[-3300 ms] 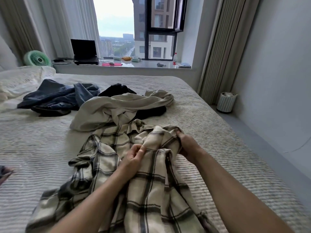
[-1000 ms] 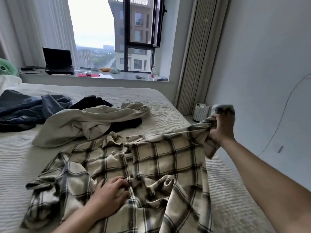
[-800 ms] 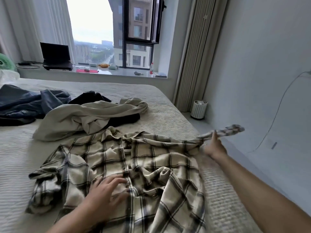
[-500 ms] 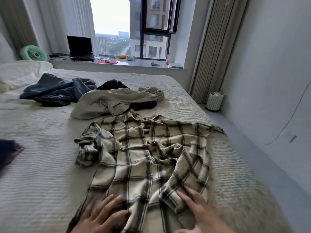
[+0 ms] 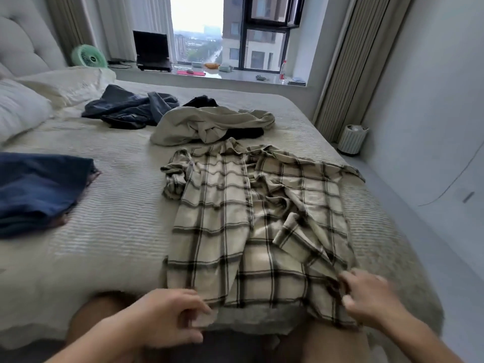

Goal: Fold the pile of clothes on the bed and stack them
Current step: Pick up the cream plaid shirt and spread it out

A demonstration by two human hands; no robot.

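Cream-and-black plaid button shirt (image 5: 251, 218) lies spread, front up and wrinkled, on the ribbed beige bedspread (image 5: 117, 226), hem at the near edge. Left hand (image 5: 167, 318) pinches the hem's left corner; right hand (image 5: 366, 297) grips the right hem, blurred. Beyond the collar: crumpled beige garment (image 5: 209, 124), dark blue clothes (image 5: 128, 111). Folded navy garment (image 5: 39, 189) lies well left.

bare bed (image 5: 125, 231) between plaid shirt (image 5: 235, 205), folded navy garment (image 5: 39, 189)

Beige-and-black plaid shirt (image 5: 251, 218), folded navy garment (image 5: 39, 189), cream ribbed bedspread (image 5: 117, 231).
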